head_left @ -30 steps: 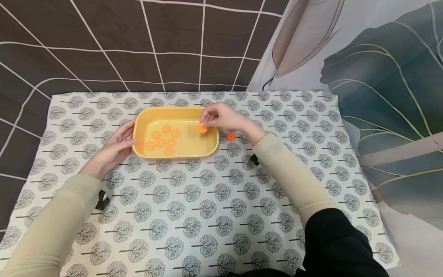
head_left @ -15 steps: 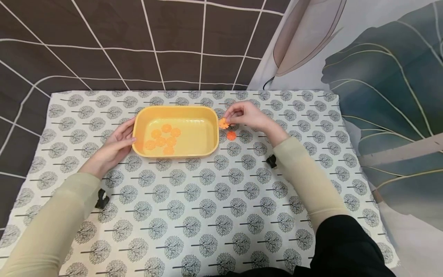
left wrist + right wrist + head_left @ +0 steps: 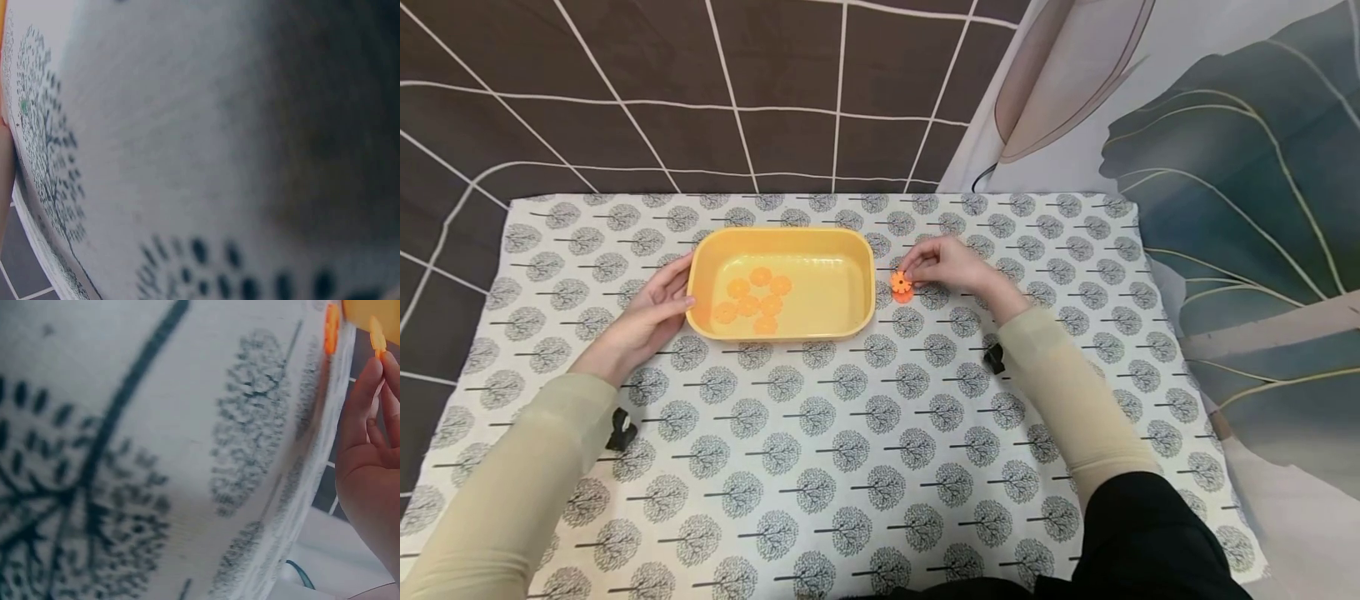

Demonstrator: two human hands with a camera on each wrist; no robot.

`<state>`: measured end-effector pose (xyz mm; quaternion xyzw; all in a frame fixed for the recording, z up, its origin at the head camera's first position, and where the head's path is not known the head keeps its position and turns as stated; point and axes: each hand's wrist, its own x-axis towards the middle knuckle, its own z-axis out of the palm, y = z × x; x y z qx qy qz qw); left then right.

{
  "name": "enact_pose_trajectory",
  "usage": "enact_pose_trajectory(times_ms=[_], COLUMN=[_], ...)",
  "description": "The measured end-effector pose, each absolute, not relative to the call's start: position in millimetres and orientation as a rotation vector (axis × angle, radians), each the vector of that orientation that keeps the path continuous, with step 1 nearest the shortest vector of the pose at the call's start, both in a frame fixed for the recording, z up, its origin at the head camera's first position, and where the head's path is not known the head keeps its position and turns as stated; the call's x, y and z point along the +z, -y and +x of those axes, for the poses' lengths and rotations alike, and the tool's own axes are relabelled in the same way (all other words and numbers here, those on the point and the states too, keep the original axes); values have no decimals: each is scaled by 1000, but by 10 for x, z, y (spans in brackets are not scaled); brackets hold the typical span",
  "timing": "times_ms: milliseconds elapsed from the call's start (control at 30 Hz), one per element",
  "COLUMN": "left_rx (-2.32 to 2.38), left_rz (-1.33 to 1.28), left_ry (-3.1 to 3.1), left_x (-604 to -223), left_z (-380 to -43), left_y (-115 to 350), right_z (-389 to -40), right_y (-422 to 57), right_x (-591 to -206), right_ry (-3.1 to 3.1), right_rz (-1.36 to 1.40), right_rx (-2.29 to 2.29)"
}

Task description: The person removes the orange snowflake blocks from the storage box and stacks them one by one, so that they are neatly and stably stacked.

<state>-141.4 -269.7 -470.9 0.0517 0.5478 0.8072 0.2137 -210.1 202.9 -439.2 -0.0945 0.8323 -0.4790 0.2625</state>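
Note:
My right hand [image 3: 951,262] pinches an orange interlocking disc [image 3: 901,282] with notched edges between thumb and fingertips, just right of the yellow tub. That disc overlaps a second orange disc [image 3: 903,297] lying on the cloth. In the right wrist view the pinched disc [image 3: 377,336] shows edge-on, apart from the disc on the cloth [image 3: 331,329]. My left hand [image 3: 651,317] rests against the left end of the yellow tub [image 3: 781,337], thumb straight at the rim, fingers along the outer wall and partly hidden. Several paler orange discs [image 3: 748,306] lie in the tub's left half.
A white cloth with tree prints [image 3: 820,417] covers the table. Behind it hangs a dark gridded curtain [image 3: 662,100], with a leaf-patterned drape [image 3: 1240,208] to the right. The left wrist view holds mostly blurred cloth [image 3: 175,125].
My right hand has moved the pinched disc rightward from over the tub, past its right rim, and down to the disc on the cloth. My left hand and the tub stay put.

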Motion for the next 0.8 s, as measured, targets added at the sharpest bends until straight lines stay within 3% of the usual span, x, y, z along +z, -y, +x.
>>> enact_pose_trajectory(times_ms=[800], left_rx=[2258], left_rz=[135], left_ry=[-1495], left_x=[-4706], left_z=[-1409], left_y=[2690], right_z=[-2052], right_y=[-1985], right_x=[-4533], right_ry=[-2367], right_rz=[-264], right_rx=[-1183])
